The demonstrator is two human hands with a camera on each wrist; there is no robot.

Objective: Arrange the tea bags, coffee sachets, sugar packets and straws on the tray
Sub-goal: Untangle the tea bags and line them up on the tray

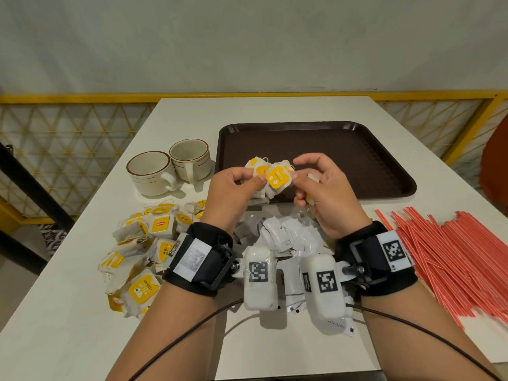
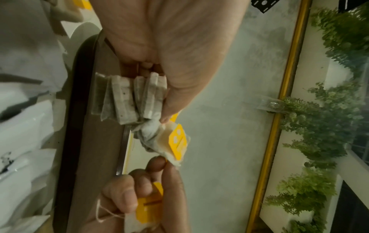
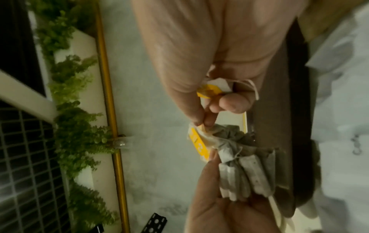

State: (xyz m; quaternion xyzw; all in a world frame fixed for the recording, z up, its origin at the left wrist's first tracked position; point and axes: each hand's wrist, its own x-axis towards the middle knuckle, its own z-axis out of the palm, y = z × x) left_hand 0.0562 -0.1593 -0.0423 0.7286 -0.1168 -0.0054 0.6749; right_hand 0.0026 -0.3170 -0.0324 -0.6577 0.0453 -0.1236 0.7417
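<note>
While both hands work a bunch of tea bags (image 1: 270, 176) above the tray's (image 1: 390, 171) near edge, tangled strings could spill them.
Left hand (image 1: 233, 188) pinches the bunch; right hand (image 1: 320, 185) tugs one bag, holding another; a snag could scatter bags short of the tray.

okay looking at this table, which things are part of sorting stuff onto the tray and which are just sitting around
Part of the job:
- tray, nothing lying on it yet
- bunch of tea bags gripped by the left hand, right hand pinching one
- tea bag pile
- white sachets
- straws

Just lying about:
- two cups left of the tray
</note>
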